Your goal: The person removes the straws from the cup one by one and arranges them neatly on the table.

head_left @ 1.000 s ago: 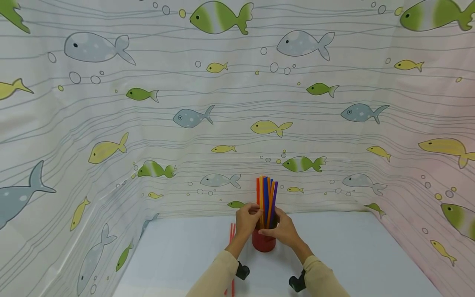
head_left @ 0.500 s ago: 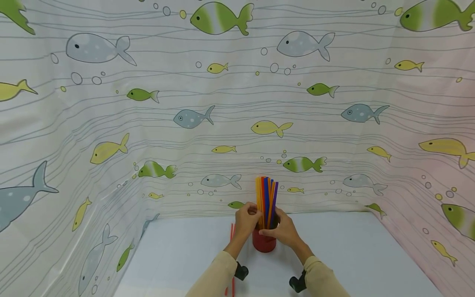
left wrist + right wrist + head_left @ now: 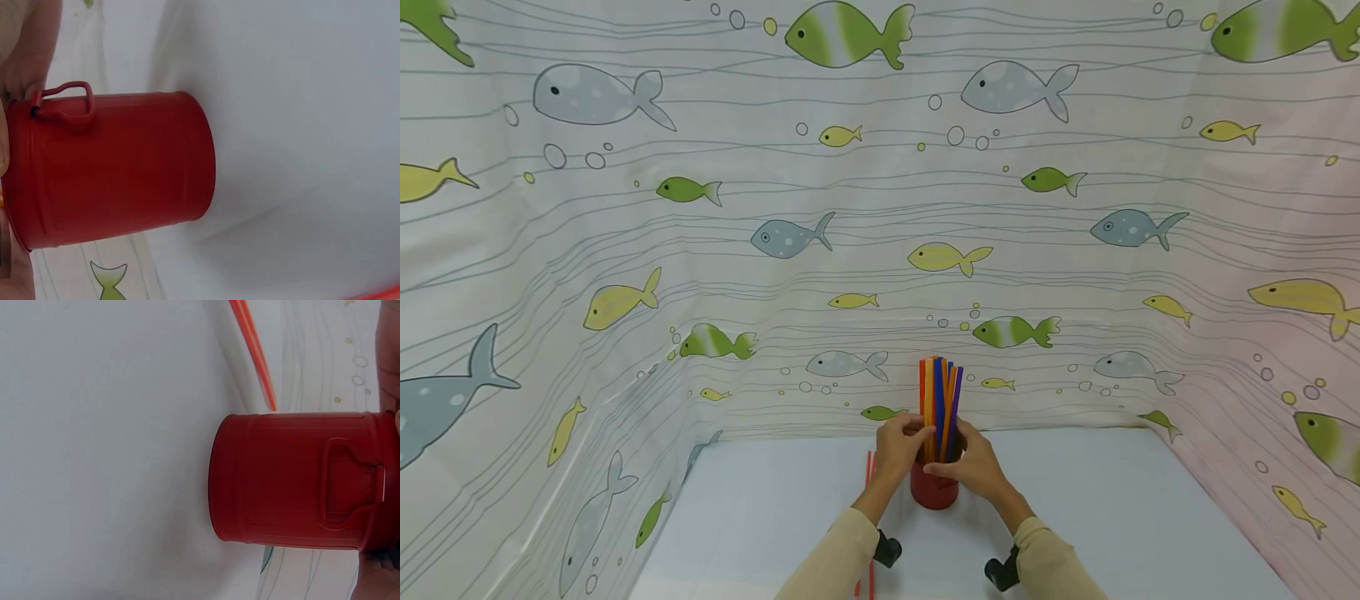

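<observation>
A small red metal bucket [image 3: 934,492] stands upright on the white table, holding a bunch of straws [image 3: 938,392] in red, orange, yellow, blue and purple. My left hand [image 3: 897,446] pinches straws at the bunch's left side, just above the rim. From the right, my right hand [image 3: 976,465] grips the bucket's top, its thumb across the front; its other fingers are partly hidden behind. Both wrist views show the bucket's side with a wire handle [image 3: 331,487] near the rim. Parts of the hands show only at the edges there.
A few loose red straws [image 3: 872,575] lie on the table left of the bucket, partly behind the left forearm. A fish-patterned curtain [image 3: 880,275] hangs around the back and sides of the white table [image 3: 760,500].
At the bunch's left side the red and yellow-orange straws have shifted against each other under my left fingers. The bucket and my right hand have stayed in place.
</observation>
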`<state>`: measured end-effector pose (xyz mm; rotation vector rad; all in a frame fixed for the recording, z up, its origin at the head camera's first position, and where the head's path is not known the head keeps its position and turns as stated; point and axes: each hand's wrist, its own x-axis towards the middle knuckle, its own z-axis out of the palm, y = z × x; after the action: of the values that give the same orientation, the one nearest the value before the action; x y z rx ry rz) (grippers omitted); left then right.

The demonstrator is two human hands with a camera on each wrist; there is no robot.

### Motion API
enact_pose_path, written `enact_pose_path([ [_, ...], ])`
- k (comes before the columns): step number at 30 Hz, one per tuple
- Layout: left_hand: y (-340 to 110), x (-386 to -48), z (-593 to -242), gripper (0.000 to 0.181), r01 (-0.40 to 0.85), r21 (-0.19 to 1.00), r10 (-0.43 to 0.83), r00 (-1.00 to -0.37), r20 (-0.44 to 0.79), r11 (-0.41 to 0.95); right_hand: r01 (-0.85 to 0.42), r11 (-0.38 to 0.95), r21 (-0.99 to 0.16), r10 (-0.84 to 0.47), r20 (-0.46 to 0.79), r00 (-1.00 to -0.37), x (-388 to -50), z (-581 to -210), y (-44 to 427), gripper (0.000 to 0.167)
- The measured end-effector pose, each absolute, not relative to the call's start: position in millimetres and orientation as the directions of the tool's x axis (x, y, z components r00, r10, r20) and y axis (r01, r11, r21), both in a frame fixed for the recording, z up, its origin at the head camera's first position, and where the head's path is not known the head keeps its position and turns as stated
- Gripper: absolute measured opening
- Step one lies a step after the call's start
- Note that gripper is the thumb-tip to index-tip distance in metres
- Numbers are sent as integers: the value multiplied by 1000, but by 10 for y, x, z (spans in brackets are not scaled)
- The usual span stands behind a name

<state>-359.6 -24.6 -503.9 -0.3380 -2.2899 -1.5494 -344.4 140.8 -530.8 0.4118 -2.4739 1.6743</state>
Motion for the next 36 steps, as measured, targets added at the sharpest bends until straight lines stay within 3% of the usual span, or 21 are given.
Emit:
enact_pose_path([
  [22,-298,-3609,-5057,14,359,870,30,-928,372,337,-298,351,-887,-152,260,-953,-3456,-5302,1405,92],
  [36,-342,-3637,-4861,12,413,835,22,-900,435,364,-271,369,-889,-136,237,-962,-3442,-5292,1392,98],
])
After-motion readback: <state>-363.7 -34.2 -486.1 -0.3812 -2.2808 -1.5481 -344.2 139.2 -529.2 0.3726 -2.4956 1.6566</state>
